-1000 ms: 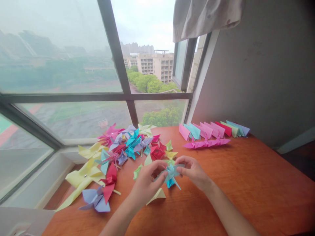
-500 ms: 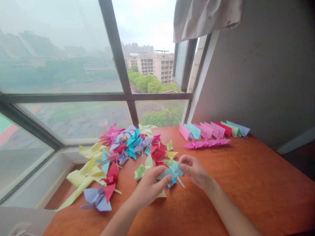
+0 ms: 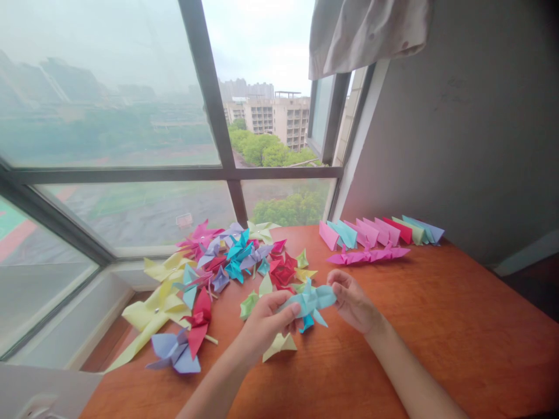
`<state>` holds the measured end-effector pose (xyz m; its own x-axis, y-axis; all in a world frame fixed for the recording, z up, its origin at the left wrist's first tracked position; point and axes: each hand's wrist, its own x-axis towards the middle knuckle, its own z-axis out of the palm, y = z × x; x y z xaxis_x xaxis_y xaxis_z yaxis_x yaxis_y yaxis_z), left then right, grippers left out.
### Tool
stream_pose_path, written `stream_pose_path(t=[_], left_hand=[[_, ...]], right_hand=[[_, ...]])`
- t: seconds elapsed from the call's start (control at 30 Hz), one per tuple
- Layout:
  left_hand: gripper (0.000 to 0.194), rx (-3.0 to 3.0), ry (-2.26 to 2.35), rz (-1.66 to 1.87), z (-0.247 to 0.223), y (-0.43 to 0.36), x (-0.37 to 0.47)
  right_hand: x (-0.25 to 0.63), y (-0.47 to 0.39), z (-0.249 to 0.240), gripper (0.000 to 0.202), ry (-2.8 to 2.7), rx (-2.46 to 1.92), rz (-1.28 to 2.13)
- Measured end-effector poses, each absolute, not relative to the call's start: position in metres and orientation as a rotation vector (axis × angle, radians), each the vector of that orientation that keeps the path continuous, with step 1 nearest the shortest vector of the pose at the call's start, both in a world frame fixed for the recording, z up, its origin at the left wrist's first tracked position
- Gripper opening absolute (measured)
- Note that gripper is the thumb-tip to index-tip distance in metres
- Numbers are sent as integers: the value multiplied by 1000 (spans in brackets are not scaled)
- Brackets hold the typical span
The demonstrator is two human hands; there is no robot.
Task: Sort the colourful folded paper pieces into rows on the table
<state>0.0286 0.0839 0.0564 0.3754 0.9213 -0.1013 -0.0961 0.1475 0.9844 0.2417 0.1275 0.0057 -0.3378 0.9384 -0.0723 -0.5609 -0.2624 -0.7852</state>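
Observation:
A light blue paper crane (image 3: 311, 299) is held above the table, its wings spread to both sides. My left hand (image 3: 268, 317) pinches one wing between thumb and fingers. At the tip of the other wing are the curled thumb and fingers of my right hand (image 3: 353, 299), closed at its edge. Beneath the crane, partly covered, lies a darker blue folded paper piece (image 3: 307, 323). A pale yellow folded paper (image 3: 279, 345) rests just below my left hand, and a green folded piece (image 3: 248, 305) lies to its left.
Paper pinwheels (image 3: 157, 310), red paper flowers (image 3: 283, 270) and other origami cover the left of the wooden table (image 3: 437, 314). Folded paper pieces (image 3: 367, 231) stand in a row at the back right, behind magenta cranes (image 3: 369, 255). A window frame (image 3: 174, 174) borders the table.
My right hand has moved outward along the crane's right wing to its tip, and that wing now shows spread wide. My left hand keeps its hold on the other wing.

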Motion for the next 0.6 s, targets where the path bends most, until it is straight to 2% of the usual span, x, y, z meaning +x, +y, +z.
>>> stream_pose_path(t=[0.43,0.6], left_hand=[[44,1141,921,894,58,85,25],[44,1165,979,1000,61,87,25]], right_hand=[[248,137,-1,30,-734,-706,1669],[248,140,0,25,-836,-742,1535]])
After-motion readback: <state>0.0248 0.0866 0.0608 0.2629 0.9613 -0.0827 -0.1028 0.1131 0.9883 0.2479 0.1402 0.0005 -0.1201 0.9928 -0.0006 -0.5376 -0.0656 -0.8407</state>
